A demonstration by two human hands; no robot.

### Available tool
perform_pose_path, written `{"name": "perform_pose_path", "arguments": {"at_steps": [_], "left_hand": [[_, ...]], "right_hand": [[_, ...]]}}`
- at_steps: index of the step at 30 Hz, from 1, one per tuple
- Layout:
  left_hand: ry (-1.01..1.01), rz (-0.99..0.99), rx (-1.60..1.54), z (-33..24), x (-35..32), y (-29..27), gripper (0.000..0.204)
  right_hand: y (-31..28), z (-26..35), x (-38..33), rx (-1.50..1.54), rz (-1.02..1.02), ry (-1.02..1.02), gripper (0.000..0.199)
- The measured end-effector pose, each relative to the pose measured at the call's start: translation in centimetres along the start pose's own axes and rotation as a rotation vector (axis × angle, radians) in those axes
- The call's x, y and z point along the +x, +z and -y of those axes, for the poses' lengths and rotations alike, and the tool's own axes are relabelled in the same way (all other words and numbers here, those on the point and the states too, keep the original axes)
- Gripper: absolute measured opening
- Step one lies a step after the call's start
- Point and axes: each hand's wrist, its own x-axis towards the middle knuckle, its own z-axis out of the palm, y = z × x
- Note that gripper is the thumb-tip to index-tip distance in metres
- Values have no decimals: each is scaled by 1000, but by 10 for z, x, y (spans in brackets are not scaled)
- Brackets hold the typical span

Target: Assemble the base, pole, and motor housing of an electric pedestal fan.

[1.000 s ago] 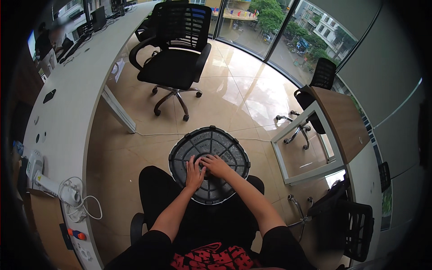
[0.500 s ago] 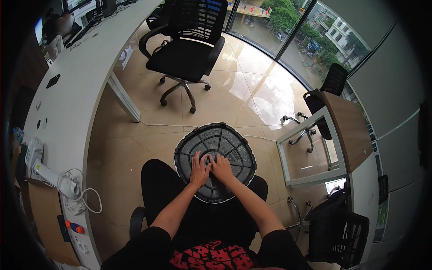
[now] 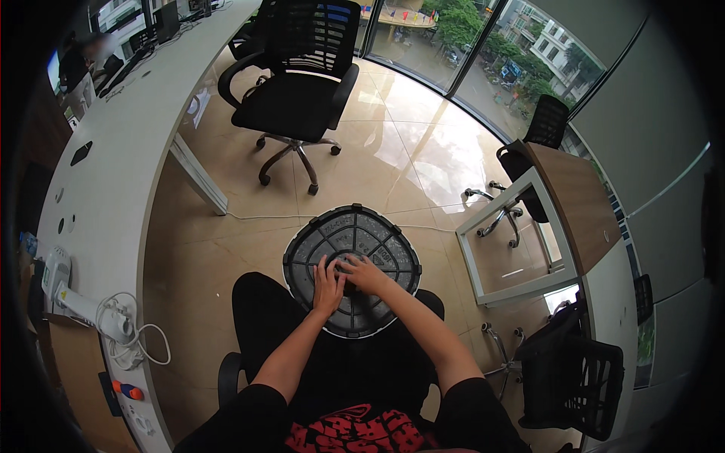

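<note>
Seated person with a black ribbed chair-seat base resting underside-up on the lap. Left hand lies flat, fingers spread, on its near left part; right hand touches the centre, possibly pinching a small part. An office chair stands well beyond, beside the white desk.

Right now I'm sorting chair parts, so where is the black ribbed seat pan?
In the head view the black ribbed seat pan rests on the person's lap at lower centre, under the left hand and right hand, with the assembled office chair beyond it.
</note>
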Motion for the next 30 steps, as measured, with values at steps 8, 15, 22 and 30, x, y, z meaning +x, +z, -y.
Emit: {"name": "perform_pose_path", "arguments": {"at_steps": [8,15,22,30], "left_hand": [[3,-33,-36,2,4,-2,53],[25,-42,-41,3,4,-5,51],[33,-65,-8,1,1,-5,49],[118,-290,286,25,46,-46,55]], "right_hand": [[-6,-27,13,83,-74,-201,62],[-14,5,-2,199,-204,87,66],[7,49,5,223,-362,470,62],[4,56,15,322,-281,615,63]]}}
